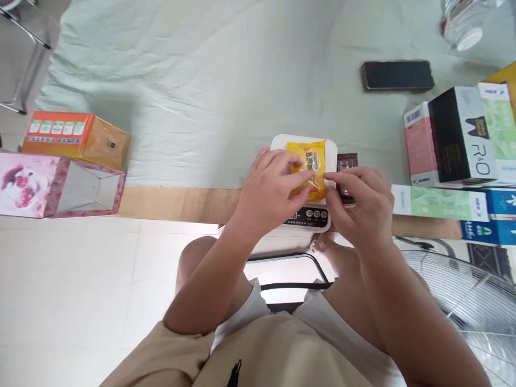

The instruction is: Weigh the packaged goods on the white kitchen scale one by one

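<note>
A yellow snack packet (307, 161) lies on the white top of a small kitchen scale (282, 144) at the table's near edge. My left hand (269, 189) rests on the packet's left side, fingers curled over it. From the right, my right hand (360, 203) pinches the packet's near right corner with thumb and forefinger. A dark brown packet (346, 163) lies just right of the scale, partly under my right hand. The scale's display is hidden by my hands; its buttons (316, 214) show between them.
An orange box (76, 137) and an open pink box (60, 185) sit at the left edge. A black phone (397, 74) lies far right, a plastic bottle (463, 21) beyond it. Stacked cartons (459, 140) crowd the right. A fan grille (471, 301) stands below right.
</note>
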`<state>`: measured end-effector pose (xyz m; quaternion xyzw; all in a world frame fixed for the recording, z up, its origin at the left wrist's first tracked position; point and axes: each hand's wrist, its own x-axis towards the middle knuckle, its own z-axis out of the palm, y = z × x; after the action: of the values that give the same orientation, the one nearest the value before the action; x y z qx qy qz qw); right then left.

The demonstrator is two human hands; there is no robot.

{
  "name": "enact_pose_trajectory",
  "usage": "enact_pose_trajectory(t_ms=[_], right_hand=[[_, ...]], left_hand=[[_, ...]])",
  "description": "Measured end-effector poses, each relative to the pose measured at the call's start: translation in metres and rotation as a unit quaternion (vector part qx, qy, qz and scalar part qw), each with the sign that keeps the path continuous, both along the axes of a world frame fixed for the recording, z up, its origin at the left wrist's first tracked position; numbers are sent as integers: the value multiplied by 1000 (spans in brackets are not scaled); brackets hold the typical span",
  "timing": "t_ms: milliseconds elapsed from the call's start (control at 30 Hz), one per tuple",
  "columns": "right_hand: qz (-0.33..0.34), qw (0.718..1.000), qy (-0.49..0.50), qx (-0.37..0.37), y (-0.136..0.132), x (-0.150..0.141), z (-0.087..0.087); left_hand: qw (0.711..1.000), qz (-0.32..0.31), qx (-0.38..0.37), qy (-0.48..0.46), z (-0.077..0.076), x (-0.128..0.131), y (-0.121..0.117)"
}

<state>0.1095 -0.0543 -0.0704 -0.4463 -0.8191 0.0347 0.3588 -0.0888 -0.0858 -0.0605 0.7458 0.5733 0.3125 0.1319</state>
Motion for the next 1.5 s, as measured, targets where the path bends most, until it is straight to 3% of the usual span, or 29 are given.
enact_pose_trajectory(t_ms=[167,400,567,667,867,1000,1133,1300,1433,1500], right_hand=[[-8,999,-24,-30,-3,-1,0],[-12,998,-43,-48,-4,4,-2],[20,999,-14,-48,-4,2,-2],[28,999,15,-17,-4,-8,2],[83,993,74,26,-13,-54,5],[110,993,49,-11,-19,-70,10],[67,997,35,-17,-14,-55,22],[-3,1000,17,0,-1,-16,31],[-17,999,-5,27,4,24,38],[11,999,-50,2,2,47,40]], left_hand=[[1000,12,-14,-9,0,3,2],[990,137,9,-28,-3,3,7],[990,130,-1,-56,-2,10,8],[981,144,-25,-127,3,9,5],[906,185,-81,-371,4,-29,-7],[897,233,-80,-366,-14,-71,-10],[914,248,-108,-303,-34,-85,-6],[935,262,-127,-203,-35,-63,4],[945,302,-27,-124,-28,-49,8],[954,276,41,-113,-23,-40,7]])
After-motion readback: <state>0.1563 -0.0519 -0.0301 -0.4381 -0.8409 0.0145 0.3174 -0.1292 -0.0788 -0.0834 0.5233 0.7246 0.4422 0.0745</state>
